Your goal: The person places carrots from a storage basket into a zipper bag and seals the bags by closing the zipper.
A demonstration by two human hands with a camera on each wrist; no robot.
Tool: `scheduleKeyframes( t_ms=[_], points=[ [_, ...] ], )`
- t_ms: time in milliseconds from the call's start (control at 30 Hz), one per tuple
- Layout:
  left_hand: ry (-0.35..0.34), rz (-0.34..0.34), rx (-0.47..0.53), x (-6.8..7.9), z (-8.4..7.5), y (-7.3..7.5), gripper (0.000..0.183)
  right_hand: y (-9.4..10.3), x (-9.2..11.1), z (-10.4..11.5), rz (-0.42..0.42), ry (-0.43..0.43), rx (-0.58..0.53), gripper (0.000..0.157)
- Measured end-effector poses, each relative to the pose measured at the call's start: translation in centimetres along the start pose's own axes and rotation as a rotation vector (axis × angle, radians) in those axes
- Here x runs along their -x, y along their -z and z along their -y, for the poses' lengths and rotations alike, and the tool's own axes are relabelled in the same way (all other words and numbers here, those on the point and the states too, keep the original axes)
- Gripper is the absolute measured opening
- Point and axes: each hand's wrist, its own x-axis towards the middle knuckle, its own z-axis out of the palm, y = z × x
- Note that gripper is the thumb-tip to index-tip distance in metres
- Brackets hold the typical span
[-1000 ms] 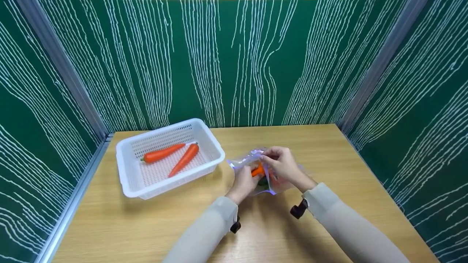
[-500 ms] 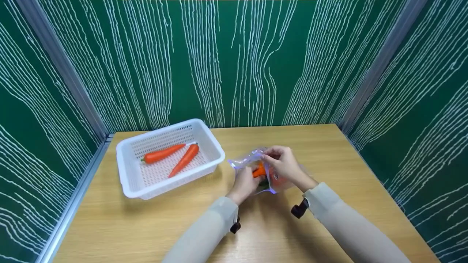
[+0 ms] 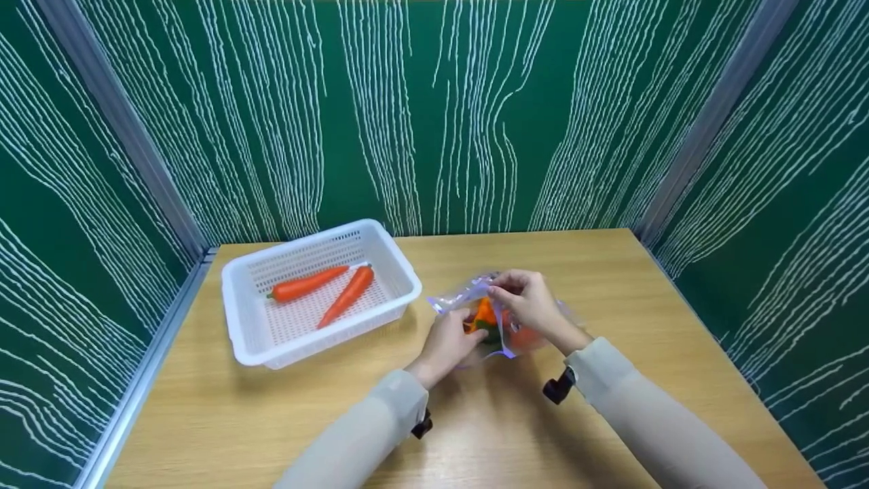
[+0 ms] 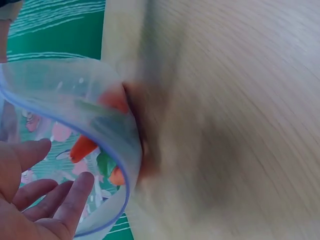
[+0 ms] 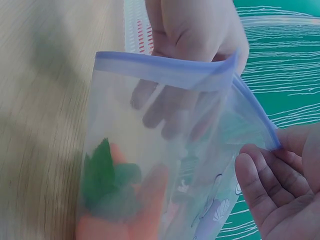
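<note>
A clear zip bag (image 5: 150, 75) with a purple-blue rim and printed pictures is on the table, its mouth open. My right hand (image 3: 533, 302) pinches the rim between thumb and finger. Just inside the mouth is my left hand (image 3: 449, 343). Its fingers are spread with nothing between them in the left wrist view; through the plastic they show in the right wrist view. Deeper in the bag lie orange, carrot-like pieces (image 4: 82, 147) and a green leafy piece (image 5: 100, 170). The plastic blurs their full shapes.
To the left stands a white perforated basket (image 3: 234, 326) holding two carrots (image 3: 309, 284). All this is on a wooden table (image 3: 271, 414). Green panels with white wavy lines (image 3: 455, 136) rise behind and on both sides.
My left hand has released the orange piece and drawn back slightly left toward the bag's mouth. More of the orange and green contents now shows. The right hand keeps its pinch on the rim.
</note>
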Motion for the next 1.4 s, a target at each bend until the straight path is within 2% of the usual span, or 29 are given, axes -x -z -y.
scheduleKeyframes(
  t_ms=[167,500,767,1000,1267,1400],
  points=[
    [-0.014,0.013,-0.001,0.5,-0.4,0.9,0.018,0.0,0.0,0.0,-0.004,0.003,0.0,0.015],
    [-0.011,0.028,0.034,0.9,-0.9,2.4,0.021,-0.2,-0.3,-0.1,-0.024,0.031,0.002,0.01],
    [-0.028,0.002,0.047,0.7,-1.1,3.9,0.018,-0.1,-0.1,-0.3,-0.014,0.007,-0.002,0.011],
    [0.007,0.013,0.041,0.4,-1.2,5.4,0.015,-0.1,0.0,-0.4,-0.015,0.006,-0.014,0.01],
    [0.038,-0.017,0.033,0.1,-1.3,6.9,0.026,0.0,0.1,-0.4,0.001,-0.032,-0.031,0.013],
    [0.019,-0.054,-0.002,0.0,-1.1,7.5,0.025,0.0,0.2,-0.3,0.001,-0.038,-0.042,0.015]
  ],
)
